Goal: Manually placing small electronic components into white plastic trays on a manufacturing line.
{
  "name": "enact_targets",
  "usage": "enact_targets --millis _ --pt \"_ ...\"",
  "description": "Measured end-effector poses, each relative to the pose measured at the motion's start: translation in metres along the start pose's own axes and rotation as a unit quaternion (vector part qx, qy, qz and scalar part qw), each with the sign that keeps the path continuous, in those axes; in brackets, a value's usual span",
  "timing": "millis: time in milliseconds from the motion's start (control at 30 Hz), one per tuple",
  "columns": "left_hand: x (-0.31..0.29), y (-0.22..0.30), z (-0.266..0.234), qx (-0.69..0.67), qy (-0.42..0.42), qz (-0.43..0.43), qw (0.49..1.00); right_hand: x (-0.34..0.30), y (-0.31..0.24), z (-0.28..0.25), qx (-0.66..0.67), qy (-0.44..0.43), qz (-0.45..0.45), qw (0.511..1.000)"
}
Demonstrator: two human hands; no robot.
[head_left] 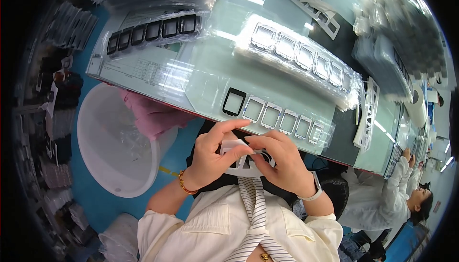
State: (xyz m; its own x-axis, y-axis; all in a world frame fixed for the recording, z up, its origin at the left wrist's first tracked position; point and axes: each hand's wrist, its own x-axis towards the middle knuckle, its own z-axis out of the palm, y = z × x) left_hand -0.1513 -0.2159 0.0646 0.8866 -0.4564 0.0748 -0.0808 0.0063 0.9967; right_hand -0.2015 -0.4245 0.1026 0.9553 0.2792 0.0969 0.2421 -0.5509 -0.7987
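Note:
In front of my chest, both hands are closed on a thin white cut-out strip with openings in it. My left hand grips its left side between thumb and fingers. The fingers of my right hand are bent around the other end, and part of the strip is hidden behind them. Just beyond, at the table edge, lies a row of rounded white frames on clear film. One black frame sits at the left end of that row.
Farther back on the table are a wrapped tray of pale frames and a bagged row of black frames. White cut-out strips lie at the right. Left of me stands a white tub with pink cloth. A co-worker sits at the right.

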Motion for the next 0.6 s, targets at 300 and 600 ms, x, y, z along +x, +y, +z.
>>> enact_targets --millis 300,600 --pt "-0.007 -0.011 -0.012 0.001 0.018 0.002 1.0 0.006 0.005 0.009 -0.058 0.024 0.019 0.998" --pt "-0.004 -0.016 -0.019 0.073 0.036 0.075 0.994 0.03 -0.005 0.002 0.017 0.042 -0.007 0.999"
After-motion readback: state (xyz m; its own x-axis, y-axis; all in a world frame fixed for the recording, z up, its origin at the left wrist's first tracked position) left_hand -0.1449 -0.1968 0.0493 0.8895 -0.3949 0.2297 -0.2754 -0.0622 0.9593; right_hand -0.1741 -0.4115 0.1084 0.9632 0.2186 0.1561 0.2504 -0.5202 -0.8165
